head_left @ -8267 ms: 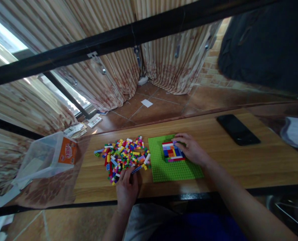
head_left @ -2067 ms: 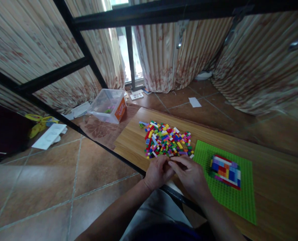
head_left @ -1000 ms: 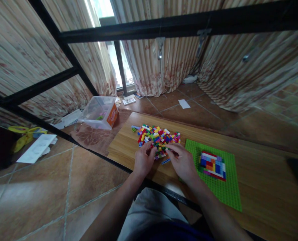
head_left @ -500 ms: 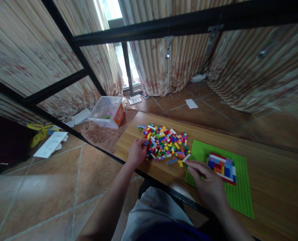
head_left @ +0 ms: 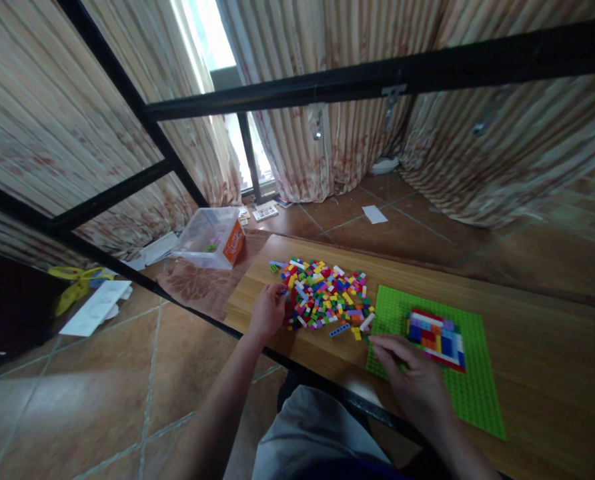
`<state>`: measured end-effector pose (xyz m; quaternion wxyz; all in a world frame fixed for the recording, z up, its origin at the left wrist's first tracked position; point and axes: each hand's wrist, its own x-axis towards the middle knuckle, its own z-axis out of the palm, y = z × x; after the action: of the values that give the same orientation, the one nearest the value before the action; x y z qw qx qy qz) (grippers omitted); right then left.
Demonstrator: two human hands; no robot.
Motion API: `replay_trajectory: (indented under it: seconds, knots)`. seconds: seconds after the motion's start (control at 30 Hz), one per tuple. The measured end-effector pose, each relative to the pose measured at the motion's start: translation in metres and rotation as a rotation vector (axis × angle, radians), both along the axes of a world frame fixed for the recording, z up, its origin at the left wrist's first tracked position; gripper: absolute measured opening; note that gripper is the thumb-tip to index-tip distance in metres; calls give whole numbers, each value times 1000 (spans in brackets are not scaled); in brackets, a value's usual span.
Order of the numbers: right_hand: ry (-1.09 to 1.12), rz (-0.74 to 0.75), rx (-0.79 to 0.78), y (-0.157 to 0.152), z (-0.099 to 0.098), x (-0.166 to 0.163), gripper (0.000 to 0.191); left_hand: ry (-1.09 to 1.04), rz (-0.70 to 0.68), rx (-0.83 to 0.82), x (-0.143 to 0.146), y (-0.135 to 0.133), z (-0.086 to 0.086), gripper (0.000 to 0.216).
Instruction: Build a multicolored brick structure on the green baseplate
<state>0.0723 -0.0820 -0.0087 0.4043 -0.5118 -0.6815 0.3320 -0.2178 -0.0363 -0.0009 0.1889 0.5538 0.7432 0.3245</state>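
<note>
At the left end of the brick pile, my left hand (head_left: 269,312) pinches a small blue toy brick (head_left: 283,292), mostly covered by the fingers. The pile of loose coloured bricks (head_left: 325,293) lies spread over the wooden table. My right hand (head_left: 412,370) hovers over the near left edge of the green baseplate (head_left: 477,393), thumb and forefinger together; whatever is between them is hidden. Just beyond its fingertips lie a white brick (head_left: 367,321) and a yellow brick (head_left: 356,334). On the baseplate sits a flat, multicoloured brick build (head_left: 436,339) with red and white edges.
A long blue brick (head_left: 339,330) lies in front of the pile. Beyond the table's left end, a clear plastic box (head_left: 202,257) with an orange label stands on a brown mat. Black metal bars (head_left: 277,97) cross in front of the curtains. Papers (head_left: 97,308) lie on the tiled floor.
The fingers of my right hand have come away from the white brick, which now lies apart from them. My left hand still has the blue brick. The camera view has shifted slightly.
</note>
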Motion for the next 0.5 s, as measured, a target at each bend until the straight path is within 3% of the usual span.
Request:
replay_trajectory:
  seconds: [0.07,0.17,0.33,0.5]
  knots:
    - [11,-8,-14,-4,2,-4,21,-155,26,42,8,-7,7,23]
    - [30,8,-57,-12,9,-12,24,-480,-92,16,37,-26,21,25]
    - [93,129,-62,-19,23,-16,37,-1195,-335,-361,101,-63,32,36]
    - [128,70,-22,-28,26,2,30,-1568,-178,-566,137,-71,28,39]
